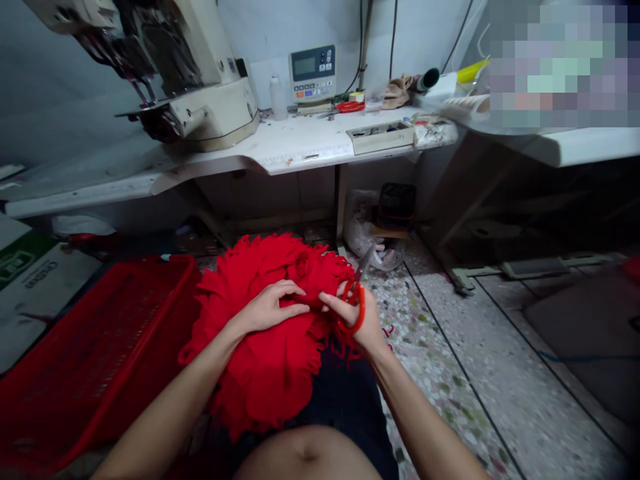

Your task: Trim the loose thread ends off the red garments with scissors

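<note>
A big heap of red fringed fabric (270,380) lies on my lap, its edges cut or curled into many thin strips. My left hand (270,307) rests on the upper part of the heap, with a fold of the fabric between its thumb and fingers. Close to its right, my right hand (367,320) grips a pair of scissors (361,310) with orange-red handles, the blades pointing up and away. The right thumb also touches the fabric by the left fingertips. Loose red strips hang below the right hand.
At the left stands a red plastic basket (145,333) beside a white and green box (30,280). Ahead is a white worktable (295,143) with a sewing machine (210,107), a control panel (313,73) and a small parts tray (383,137). A plastic bag (363,223) sits underneath on the speckled floor (450,373).
</note>
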Demonstrator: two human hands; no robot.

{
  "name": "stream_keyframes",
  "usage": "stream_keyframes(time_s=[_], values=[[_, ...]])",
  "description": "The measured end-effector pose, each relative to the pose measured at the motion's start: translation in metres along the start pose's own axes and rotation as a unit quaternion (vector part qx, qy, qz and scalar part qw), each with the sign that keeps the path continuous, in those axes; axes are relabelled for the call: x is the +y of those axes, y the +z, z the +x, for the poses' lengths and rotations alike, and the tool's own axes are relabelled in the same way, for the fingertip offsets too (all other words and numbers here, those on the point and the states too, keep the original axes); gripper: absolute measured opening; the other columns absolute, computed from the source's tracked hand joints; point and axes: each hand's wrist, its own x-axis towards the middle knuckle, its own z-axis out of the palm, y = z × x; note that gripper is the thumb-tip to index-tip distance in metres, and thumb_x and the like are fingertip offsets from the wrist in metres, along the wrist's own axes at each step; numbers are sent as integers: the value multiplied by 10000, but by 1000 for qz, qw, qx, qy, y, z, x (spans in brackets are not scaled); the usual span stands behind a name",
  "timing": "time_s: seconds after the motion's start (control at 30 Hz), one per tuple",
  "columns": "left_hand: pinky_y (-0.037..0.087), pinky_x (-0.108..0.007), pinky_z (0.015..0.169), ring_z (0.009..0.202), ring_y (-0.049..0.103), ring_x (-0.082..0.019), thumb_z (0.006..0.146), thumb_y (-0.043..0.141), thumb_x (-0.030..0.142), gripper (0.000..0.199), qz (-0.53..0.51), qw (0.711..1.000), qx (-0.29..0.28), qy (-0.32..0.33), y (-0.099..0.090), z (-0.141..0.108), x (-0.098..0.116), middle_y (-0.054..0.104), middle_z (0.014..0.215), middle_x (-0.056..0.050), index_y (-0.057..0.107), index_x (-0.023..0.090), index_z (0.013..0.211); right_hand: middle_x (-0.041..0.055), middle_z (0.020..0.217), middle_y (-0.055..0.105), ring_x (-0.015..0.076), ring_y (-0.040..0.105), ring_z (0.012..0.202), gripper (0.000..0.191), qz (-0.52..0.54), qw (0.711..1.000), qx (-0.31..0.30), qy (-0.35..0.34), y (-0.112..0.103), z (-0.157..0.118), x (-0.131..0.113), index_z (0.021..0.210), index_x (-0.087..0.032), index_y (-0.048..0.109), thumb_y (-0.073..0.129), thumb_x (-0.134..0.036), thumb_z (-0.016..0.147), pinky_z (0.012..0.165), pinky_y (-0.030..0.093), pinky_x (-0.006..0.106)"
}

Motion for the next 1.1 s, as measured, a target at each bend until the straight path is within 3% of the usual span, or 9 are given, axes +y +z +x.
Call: stream_keyframes(time_s=[0.13,0.27,0.47,0.53,0.67,0.77,0.93,1.0,1.1], values=[[434,-293,914,938,626,-197,1032,386,530,510,-78,992,38,-95,-2,10,-2,696,921,-33,704,146,923,29,798,739,210,718,670,373,12,997,-54,-53,-15,8,-27,775,-222,537,892,-328,736,668,562,320],[413,-239,693,710,556,-137,896,658,527,404,-174,977,-37,-115,-3,16,2,616,727,19,676,133,804,49,814,753,216,715,697,350,-39,992,-98,-68,-30,14,-35,746,-217,552,893,-295,737,670,562,322],[464,-263,790,830,622,-160,766,831,363,309,-232,962,-116,-86,-16,17,13,713,914,-42,742,139,959,83,901,795,260,753,808,381,-46,986,-152,-41,-31,7,-34,745,-224,528,900,-304,726,727,579,347],[460,-257,752,797,607,-148,771,827,357,311,-225,963,-127,-83,-17,19,15,699,903,-40,736,138,972,103,991,798,289,756,943,376,-33,992,-113,-37,-26,5,-34,758,-224,534,896,-318,730,799,579,360],[420,-213,683,730,546,-103,742,847,315,361,-241,963,-43,-111,-7,24,16,604,807,17,666,141,1001,112,978,793,312,747,1018,371,-18,999,31,-26,-21,2,-25,789,-223,553,868,-417,755,829,578,369],[414,-203,672,716,527,-95,728,848,293,390,-253,960,-17,-118,7,21,17,549,790,38,617,148,1007,114,931,786,301,761,905,409,-34,999,21,-2,-24,-4,-9,772,-216,566,869,-488,729,799,589,382],[444,-230,698,756,560,-126,830,744,312,235,-165,983,-49,-59,27,13,26,607,885,-12,635,144,954,33,736,731,224,694,651,436,-107,992,59,-11,-29,-15,11,737,-213,568,935,-427,642,632,555,322],[450,-244,736,795,577,-146,867,708,332,206,-114,991,-63,-22,28,12,25,632,889,-28,675,143,942,42,771,744,223,692,663,422,-92,995,45,-11,-30,-18,9,743,-219,556,917,-425,672,639,555,326],[456,-252,770,841,605,-166,918,656,379,251,-84,988,-128,7,24,14,19,681,936,-56,727,145,976,78,881,778,239,718,753,379,-63,998,-12,-19,-33,-20,-2,751,-225,537,872,-403,741,715,572,352]])
